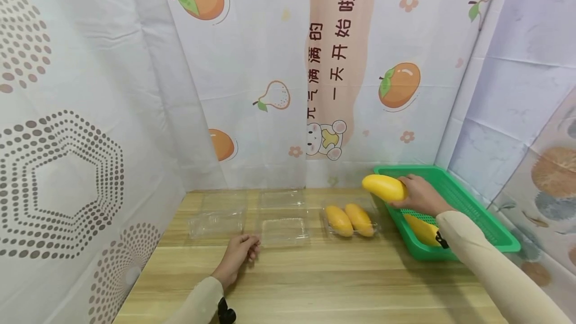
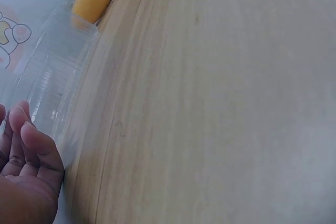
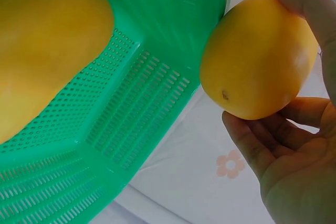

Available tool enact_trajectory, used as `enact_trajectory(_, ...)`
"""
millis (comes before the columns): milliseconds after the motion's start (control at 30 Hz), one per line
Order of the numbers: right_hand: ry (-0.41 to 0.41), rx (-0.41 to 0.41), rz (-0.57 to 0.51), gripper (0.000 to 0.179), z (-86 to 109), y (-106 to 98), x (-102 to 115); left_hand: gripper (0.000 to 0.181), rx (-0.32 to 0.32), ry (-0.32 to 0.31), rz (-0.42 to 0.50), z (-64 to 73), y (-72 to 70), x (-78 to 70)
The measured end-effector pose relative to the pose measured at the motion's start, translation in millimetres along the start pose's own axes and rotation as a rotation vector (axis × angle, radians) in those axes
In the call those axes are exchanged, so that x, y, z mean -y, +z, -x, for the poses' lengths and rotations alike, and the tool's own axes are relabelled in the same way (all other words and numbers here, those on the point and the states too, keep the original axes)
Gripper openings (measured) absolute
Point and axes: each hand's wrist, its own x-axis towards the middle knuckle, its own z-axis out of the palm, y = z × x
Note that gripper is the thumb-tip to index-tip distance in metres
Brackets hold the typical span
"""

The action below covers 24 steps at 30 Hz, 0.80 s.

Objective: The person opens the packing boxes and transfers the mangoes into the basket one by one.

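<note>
My right hand (image 1: 420,195) grips a yellow mango (image 1: 385,187) above the left rim of a green plastic basket (image 1: 468,201). In the right wrist view the thumb and fingers curl round the held mango (image 3: 257,56). Another mango (image 1: 423,229) lies in the basket, partly covered by the right forearm. Two mangoes (image 1: 339,220) sit side by side in a clear plastic box (image 1: 375,229) left of the basket. On the table, my left hand (image 1: 240,256) rests with loosely curled fingers, holding nothing, close to the front of an empty clear box (image 1: 284,230).
Another clear plastic box (image 1: 217,224) stands at the left of the wooden table (image 1: 315,284). Printed curtains (image 1: 270,39) hang behind the table and along both sides. The basket is close to the right curtain (image 1: 504,134).
</note>
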Motion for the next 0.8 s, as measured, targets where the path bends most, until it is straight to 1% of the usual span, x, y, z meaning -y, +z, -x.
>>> enact_trajectory(233, 0.018, -0.014, 0.005, 0.077, 3.8, -5.3, -9.8, 0.029, 0.006, 0.002, -0.004, -0.7, -0.8, 1.4)
enact_trajectory(333, 0.033, -0.025, -0.001, 0.076, 4.0, -7.7, -15.3, 0.03, 0.009, 0.005, -0.008, 0.1, -0.7, 0.2)
enact_trajectory(500, 0.056, -0.02, -0.007, 0.075, 6.6, -9.8, -23.7, 0.03, 0.002, 0.007, -0.011, 3.0, 0.0, -2.2)
enact_trajectory(800, 0.074, -0.028, -0.005, 0.071, 19.2, -9.2, -43.0, 0.029, -0.009, -0.001, 0.001, 5.3, 0.4, -2.3)
